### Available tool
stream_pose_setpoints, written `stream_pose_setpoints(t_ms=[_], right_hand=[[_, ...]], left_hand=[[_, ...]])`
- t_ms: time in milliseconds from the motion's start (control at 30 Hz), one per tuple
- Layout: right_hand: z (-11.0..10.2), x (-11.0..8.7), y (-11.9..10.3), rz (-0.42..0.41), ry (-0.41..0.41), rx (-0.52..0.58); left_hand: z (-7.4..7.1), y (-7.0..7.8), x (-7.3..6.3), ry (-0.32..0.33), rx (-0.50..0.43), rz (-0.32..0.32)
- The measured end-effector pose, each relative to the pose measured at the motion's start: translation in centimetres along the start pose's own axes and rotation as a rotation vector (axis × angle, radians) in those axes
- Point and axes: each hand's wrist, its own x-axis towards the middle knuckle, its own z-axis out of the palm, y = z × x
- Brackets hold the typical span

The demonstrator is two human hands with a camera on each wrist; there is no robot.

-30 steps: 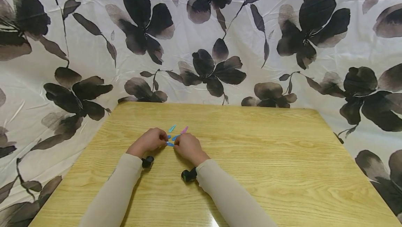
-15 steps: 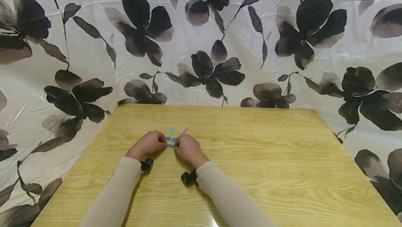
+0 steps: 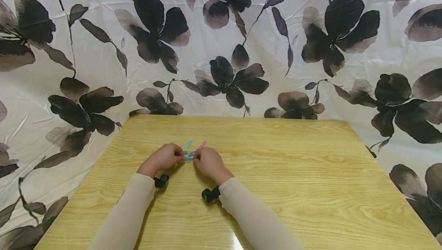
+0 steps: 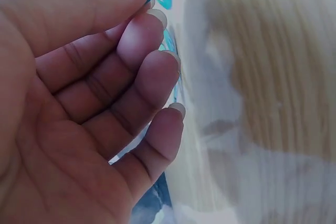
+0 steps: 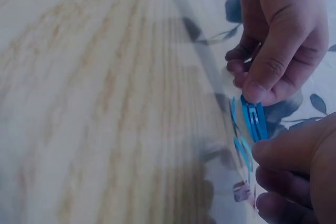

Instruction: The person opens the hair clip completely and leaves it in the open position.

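Observation:
A blue snap hair clip [image 3: 188, 159] is stretched between both hands, low over the table. My left hand [image 3: 164, 158] pinches one end between thumb and index finger, the other fingers curled loosely below. At the other end, my right hand [image 3: 210, 162] grips it by thumb and fingertips. The right wrist view shows the clip [image 5: 255, 120] with its slotted metal strips facing the camera. Just beyond the hands lie two more blue hair clips, one [image 3: 192, 153] near the right fingers and one [image 3: 185, 152] partly hidden by the left fingers.
A teal hair clip [image 3: 188, 143] and a pink hair clip [image 3: 202, 144] lie farther back on the wood-grain table [image 3: 293, 173]. A flower-printed cloth [image 3: 228, 31] hangs behind and along the sides. Black wrist cameras [image 3: 210, 195] sit under both cuffs.
My right hand has shifted slightly right, and more of the blue hair clip shows between the fingers, with its slot visible. The left hand has barely moved.

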Motion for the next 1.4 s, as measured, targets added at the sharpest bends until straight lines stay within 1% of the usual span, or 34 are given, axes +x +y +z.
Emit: stream_pose_setpoints(t_ms=[33,300,467,567,800,1033,1133,1233,1400], right_hand=[[0.0,0.0,0.1,-0.004,0.003,0.014],[-0.8,-0.2,1.1,-0.044,0.035,0.116],[-1.9,-0.5,1.4,-0.026,0.014,0.189],[-2.5,-0.7,1.6,-0.007,-0.002,0.211],[-3.6,-1.1,2.4,0.018,-0.006,0.2],[-4.7,-1.7,3.4,0.021,0.004,0.22],[-5.1,-2.0,3.9,0.019,0.015,0.218],[-5.5,-2.2,4.4,0.018,0.027,0.214],[-6.0,-2.7,5.0,0.007,0.039,0.221]], left_hand=[[0.0,0.2,0.0,0.0,-0.006,-0.005],[-0.2,1.3,-0.3,0.018,-0.04,0.019],[-0.3,2.0,0.0,0.039,-0.051,0.044],[-0.2,2.4,0.3,0.053,-0.049,0.066],[0.2,3.8,0.5,0.07,-0.062,0.082],[0.6,5.0,0.8,0.087,-0.087,0.112],[0.9,5.4,1.0,0.091,-0.101,0.114],[1.3,5.7,1.4,0.09,-0.113,0.117],[1.9,6.2,1.9,0.071,-0.176,0.117]])
